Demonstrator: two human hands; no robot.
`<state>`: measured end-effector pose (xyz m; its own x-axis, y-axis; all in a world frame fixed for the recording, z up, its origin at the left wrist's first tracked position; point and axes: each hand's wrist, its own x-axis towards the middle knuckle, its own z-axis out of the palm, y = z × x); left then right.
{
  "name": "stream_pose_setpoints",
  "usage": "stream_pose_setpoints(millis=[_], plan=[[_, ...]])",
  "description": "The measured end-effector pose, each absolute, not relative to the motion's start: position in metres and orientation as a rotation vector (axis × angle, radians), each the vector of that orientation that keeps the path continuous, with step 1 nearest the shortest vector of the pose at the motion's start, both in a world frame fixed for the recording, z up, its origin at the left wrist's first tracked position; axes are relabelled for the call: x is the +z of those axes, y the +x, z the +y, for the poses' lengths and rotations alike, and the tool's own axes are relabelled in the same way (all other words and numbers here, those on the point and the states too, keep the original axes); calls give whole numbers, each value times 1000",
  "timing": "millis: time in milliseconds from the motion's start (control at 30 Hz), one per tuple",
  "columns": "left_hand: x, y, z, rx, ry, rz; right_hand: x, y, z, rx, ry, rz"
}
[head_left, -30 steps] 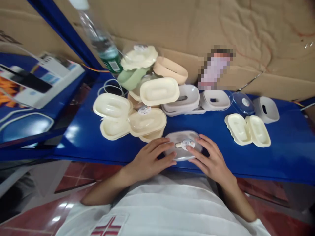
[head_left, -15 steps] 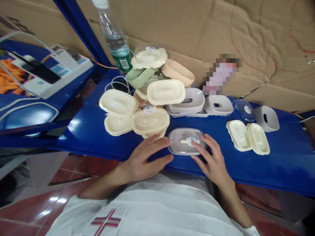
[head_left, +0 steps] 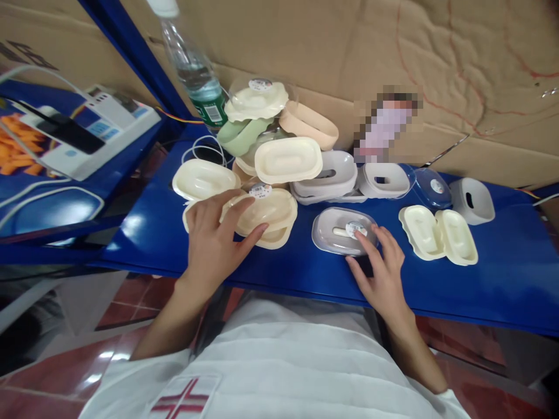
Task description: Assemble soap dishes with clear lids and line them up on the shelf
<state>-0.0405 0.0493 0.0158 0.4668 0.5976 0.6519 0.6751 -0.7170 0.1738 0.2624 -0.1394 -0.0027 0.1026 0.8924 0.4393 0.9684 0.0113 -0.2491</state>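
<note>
My left hand (head_left: pixel 213 235) is open, thumb and fingers apart, over the cream plastic trays at the front left. Its fingertips reach across one cream tray (head_left: pixel 275 209) that carries a clear lid with a round label; whether they touch it I cannot tell. My right hand (head_left: pixel 382 270) is open too, fingers spread. Its fingertips rest on the right end and label of a small grey box with a clear lid (head_left: pixel 325 233), lying on the blue table. A cream strip shows through that lid. Another cream tray (head_left: pixel 205 179) lies just beyond my left fingers.
Behind stand a water bottle (head_left: pixel 198 81), green (head_left: pixel 242 137) and peach holders (head_left: pixel 310 125), and grey boxes (head_left: pixel 336 174). To the right are a clear lid (head_left: pixel 432 187), a grey box (head_left: pixel 474 201) and two cream trays (head_left: pixel 456 235). A power strip (head_left: pixel 126 131) with cables lies left.
My left hand has left the lidded grey box and moved left over the cream trays. The grey box has shifted right and slightly back, with my right fingers still on it.
</note>
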Motion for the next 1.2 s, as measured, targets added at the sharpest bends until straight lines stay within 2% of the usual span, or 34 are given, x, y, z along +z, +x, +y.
stream_pose_setpoints(millis=[133,267,400,567,700,833,933,1200], plan=[[36,-46,44,-1103,-2701,-1012,-3,262,-139,-203,-1918,-1797],[47,-49,36,-1278,-2744,-955,-2,263,-139,-201,-1950,-1679],[35,-44,41,-1387,-2626,-1012,-5,265,-139,-198,-1994,-1583],[19,-39,51,-1523,-2624,-810,-11,265,-139,-345,-2080,-1563],[17,-41,50,-1602,-2606,-788,-9,266,-147,-463,-1771,-1600],[14,-43,50,-1603,-2632,-828,-3,266,-151,-172,-1435,-1996],[13,-42,50,-1572,-2657,-817,0,263,-147,26,-1516,-2146],[11,-42,50,-1548,-2654,-805,-1,262,-142,121,-1726,-2157]])
